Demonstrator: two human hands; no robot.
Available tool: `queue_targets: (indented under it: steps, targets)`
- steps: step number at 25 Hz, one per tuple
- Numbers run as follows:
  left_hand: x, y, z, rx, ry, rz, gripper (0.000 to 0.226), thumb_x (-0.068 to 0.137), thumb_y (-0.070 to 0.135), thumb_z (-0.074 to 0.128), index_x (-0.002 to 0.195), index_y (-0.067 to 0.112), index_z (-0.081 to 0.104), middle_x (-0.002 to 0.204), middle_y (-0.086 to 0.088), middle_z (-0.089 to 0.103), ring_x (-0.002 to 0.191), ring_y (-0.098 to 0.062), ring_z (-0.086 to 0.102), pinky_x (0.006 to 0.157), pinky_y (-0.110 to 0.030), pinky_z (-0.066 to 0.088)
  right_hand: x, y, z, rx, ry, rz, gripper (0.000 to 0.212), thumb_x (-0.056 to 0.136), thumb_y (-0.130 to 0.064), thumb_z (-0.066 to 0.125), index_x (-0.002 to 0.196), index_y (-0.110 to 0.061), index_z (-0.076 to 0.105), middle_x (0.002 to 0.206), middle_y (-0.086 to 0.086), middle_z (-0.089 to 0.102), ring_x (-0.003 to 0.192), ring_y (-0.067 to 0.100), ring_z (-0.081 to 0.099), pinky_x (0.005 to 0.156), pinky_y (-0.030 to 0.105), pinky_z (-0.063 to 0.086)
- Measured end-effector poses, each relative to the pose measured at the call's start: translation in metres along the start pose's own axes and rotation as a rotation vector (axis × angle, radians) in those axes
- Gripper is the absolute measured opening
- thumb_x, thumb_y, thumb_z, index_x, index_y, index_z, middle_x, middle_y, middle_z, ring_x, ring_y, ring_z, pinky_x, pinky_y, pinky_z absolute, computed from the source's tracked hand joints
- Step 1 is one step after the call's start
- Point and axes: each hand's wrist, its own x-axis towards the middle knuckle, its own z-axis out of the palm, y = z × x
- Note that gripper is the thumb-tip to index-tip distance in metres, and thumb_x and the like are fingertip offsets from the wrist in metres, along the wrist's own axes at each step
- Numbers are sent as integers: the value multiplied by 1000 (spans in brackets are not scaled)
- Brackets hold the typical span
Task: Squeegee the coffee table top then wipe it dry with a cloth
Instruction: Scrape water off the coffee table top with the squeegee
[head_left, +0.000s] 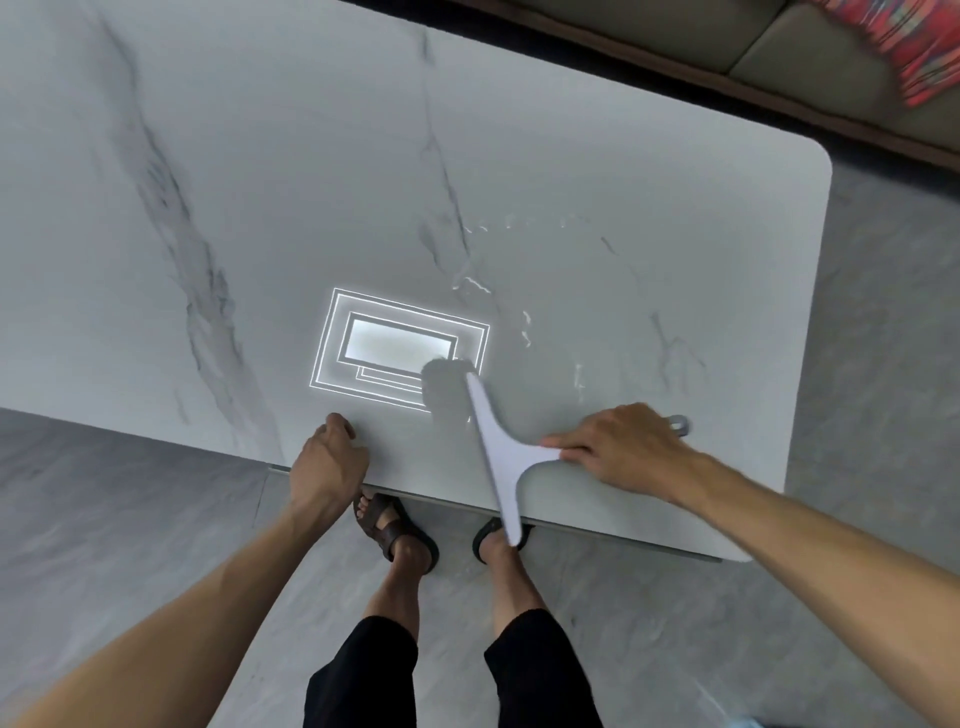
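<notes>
A white marble-patterned coffee table top (311, 182) fills most of the view. My right hand (623, 449) grips the handle of a white T-shaped squeegee (501, 452). Its blade runs from about the table's middle toward me and sticks out past the near edge. The handle's grey end (678, 423) shows behind my knuckles. My left hand (327, 462) rests on the near edge of the table with its fingers curled, holding nothing. Thin streaks and beads of water (493, 291) lie on the top to the right of the middle. No cloth is in view.
A ceiling light is reflected in the glossy top (400, 348). A sofa (779, 57) with a red patterned cushion (914, 47) stands beyond the far edge. My sandalled feet (400, 530) stand on the grey tiled floor (130, 519) at the near edge.
</notes>
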Motion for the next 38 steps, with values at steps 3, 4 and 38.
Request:
queue_targets:
  steps: [3, 4, 38]
  targets:
    - [6, -29, -16, -87, 23, -41, 29, 84, 10, 50, 113, 5, 54, 114, -15, 60, 97, -32, 57, 80, -38, 48, 63, -86, 10, 6, -97, -197, 34, 97, -50, 38, 128, -58, 49, 116, -4, 69, 103, 23, 63, 69, 31, 34]
    - [10, -38, -20, -111, 29, -59, 29, 84, 8, 50, 113, 5, 54, 114, -16, 59, 96, -32, 57, 80, -37, 48, 82, -109, 12, 0, -110, -245, 34, 98, -49, 38, 129, -56, 50, 119, -3, 69, 103, 24, 63, 69, 31, 32]
    - [140, 192, 23, 153, 16, -86, 120, 77, 48, 74, 153, 13, -13, 150, -44, -8, 137, -65, 1, 115, -61, 18, 305, 129, -267, 842, 458, 472, 38, 86, -50, 33, 98, -28, 61, 91, 5, 54, 76, 25, 49, 68, 41, 43]
